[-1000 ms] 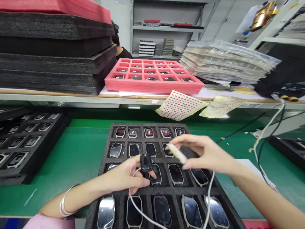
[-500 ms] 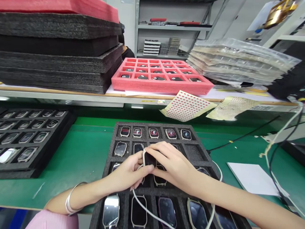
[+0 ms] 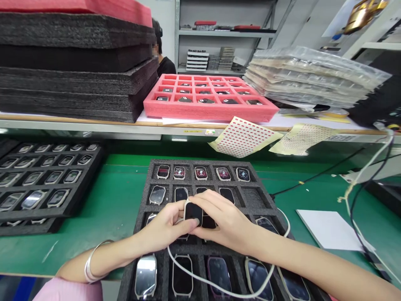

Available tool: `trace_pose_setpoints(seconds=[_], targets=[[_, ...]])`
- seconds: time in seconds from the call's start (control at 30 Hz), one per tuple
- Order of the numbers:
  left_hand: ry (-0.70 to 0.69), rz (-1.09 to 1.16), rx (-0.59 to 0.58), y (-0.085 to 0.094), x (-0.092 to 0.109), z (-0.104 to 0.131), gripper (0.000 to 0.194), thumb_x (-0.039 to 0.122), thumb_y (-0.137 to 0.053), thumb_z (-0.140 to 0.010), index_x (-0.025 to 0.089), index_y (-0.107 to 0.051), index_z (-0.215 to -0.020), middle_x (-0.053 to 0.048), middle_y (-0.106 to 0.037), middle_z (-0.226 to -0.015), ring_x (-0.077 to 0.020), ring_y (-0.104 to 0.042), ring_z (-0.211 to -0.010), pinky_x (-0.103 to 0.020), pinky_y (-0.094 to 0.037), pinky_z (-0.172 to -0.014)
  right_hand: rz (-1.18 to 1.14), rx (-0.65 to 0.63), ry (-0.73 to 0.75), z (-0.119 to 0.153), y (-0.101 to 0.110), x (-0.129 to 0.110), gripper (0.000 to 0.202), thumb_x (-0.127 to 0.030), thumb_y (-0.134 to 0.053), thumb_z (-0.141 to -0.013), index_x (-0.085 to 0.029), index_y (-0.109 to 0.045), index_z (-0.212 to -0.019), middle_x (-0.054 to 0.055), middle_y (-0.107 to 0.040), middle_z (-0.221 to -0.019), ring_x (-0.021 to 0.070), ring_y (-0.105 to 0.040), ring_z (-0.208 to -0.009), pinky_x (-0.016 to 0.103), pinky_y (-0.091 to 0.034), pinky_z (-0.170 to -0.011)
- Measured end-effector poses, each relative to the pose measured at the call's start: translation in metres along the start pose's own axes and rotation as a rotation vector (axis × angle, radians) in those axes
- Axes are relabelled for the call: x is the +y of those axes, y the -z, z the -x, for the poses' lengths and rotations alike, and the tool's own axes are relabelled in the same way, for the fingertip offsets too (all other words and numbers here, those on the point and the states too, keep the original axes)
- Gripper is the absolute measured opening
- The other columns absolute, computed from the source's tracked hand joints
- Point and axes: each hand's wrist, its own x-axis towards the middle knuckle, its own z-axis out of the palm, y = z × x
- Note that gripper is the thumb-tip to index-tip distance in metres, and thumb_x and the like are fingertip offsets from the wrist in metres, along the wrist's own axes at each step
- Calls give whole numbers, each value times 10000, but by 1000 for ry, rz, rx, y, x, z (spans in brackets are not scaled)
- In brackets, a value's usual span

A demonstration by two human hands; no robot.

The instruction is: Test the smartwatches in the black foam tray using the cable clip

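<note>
A dark-screened watch body (image 3: 192, 212) is held between my two hands, above the middle of a black foam tray (image 3: 196, 251). My left hand (image 3: 171, 221) grips it from the left, thumb on its lower screen edge. My right hand (image 3: 221, 215) closes on its top and right side. A white cable (image 3: 200, 279) runs from beneath my left hand, loops over the tray's front rows and passes under my right forearm. Watch bodies fill most compartments around; the back row's screens are lit. One compartment (image 3: 255, 198) at the right of the second row holds no watch.
Another black tray of watches (image 3: 73, 196) lies at left, overlapping one beneath. White paper (image 3: 328, 230) and cables are at right. On the shelf stand stacked black foam (image 3: 69, 83), a pink foam tray (image 3: 209, 113) and plastic trays (image 3: 313, 77). A person (image 3: 166, 65) is behind.
The held watch has turned, its screen facing me more. The cable loop has shifted across the front watches. The left tray has moved right, uncovering the tray under it. More of the person shows.
</note>
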Motion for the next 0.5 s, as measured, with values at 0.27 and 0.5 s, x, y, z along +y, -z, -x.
trace_pose_setpoints(seconds=[0.27,0.5], targets=[[15,4,7,-1,0,-1,232,356,-643,-840,143,-588,-912,46,-464,-639,-62,-374,-486,-198,-283,-448,30,-96,-7,-4,6,-3,343,-271,-625,-888,-103,-539,-1175,128,-612,-1002,252,-572,-910,405,-526,-808],[24,103,-15,-2,-3,-1,242,371,-663,-829,145,-603,-890,-1,-563,-713,-133,-537,-667,-223,-398,-594,-37,-81,-32,-3,2,0,366,-318,-670,-866,-110,-559,-1146,99,-618,-933,234,-580,-855,395,-515,-806]])
